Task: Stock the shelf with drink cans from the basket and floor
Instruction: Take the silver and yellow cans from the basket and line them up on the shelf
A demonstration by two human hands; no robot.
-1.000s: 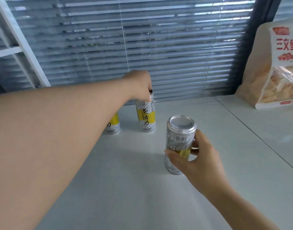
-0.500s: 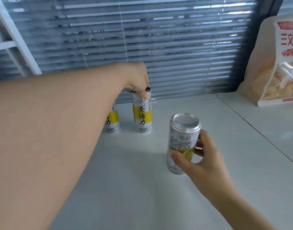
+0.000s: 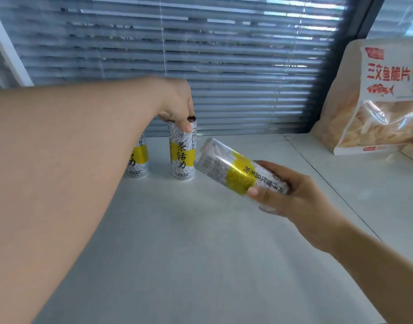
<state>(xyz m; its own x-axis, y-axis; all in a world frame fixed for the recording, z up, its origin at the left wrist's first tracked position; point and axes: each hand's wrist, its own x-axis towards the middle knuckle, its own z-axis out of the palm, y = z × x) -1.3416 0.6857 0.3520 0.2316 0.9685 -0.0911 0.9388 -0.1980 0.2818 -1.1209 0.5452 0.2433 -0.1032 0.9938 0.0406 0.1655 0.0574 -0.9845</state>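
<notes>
Tilted can (image 3: 233,170), glossy metal cylinder, gripped in curled fingers of right hand (image 3: 299,202); left hand (image 3: 177,104) pinches rim of far upright can (image 3: 182,157) on smooth white shelf (image 3: 201,253).

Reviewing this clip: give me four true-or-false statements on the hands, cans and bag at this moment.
1. The right hand holds a tilted can. True.
2. The left hand is empty. False: it pinches the top of an upright can.
3. Three cans are in view. True: a third can stands partly behind the left arm.
4. The snack bag lies at the left. False: it stands at the right.
</notes>
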